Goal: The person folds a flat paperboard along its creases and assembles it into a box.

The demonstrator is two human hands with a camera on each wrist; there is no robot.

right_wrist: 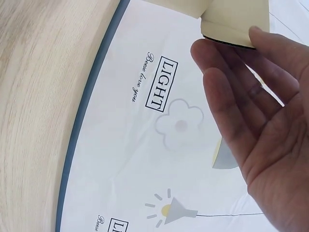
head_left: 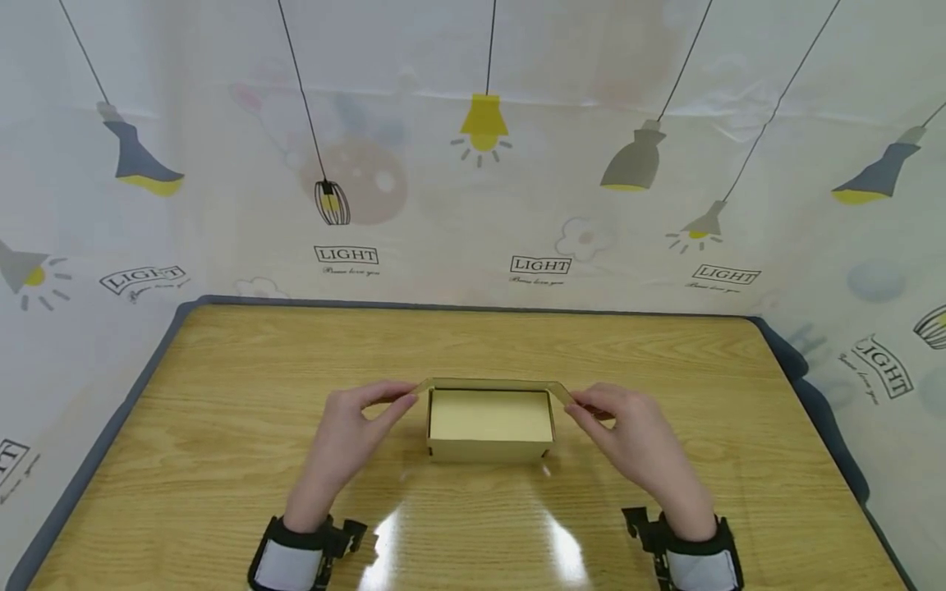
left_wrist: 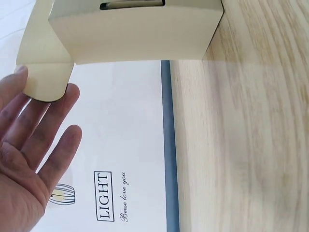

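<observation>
A small tan cardboard box (head_left: 491,415) stands on the table in the head view, its lid raised at the back. My left hand (head_left: 362,435) pinches the lid's left side flap (left_wrist: 47,82) between thumb and fingers, as the left wrist view shows up close. On the other side, my right hand (head_left: 624,431) pinches the right side flap (right_wrist: 234,31) at its edge. Both flaps angle outward from the lid. A slot (left_wrist: 133,4) is cut in the box's side wall in the left wrist view. The box's inside is mostly hidden.
The box stands on a wood-grain table (head_left: 259,353) with a dark blue-grey edge (head_left: 473,308). Behind it hangs a pale cloth (head_left: 414,238) printed with lamps and the word LIGHT. Black straps (head_left: 306,554) with camera mounts circle both wrists.
</observation>
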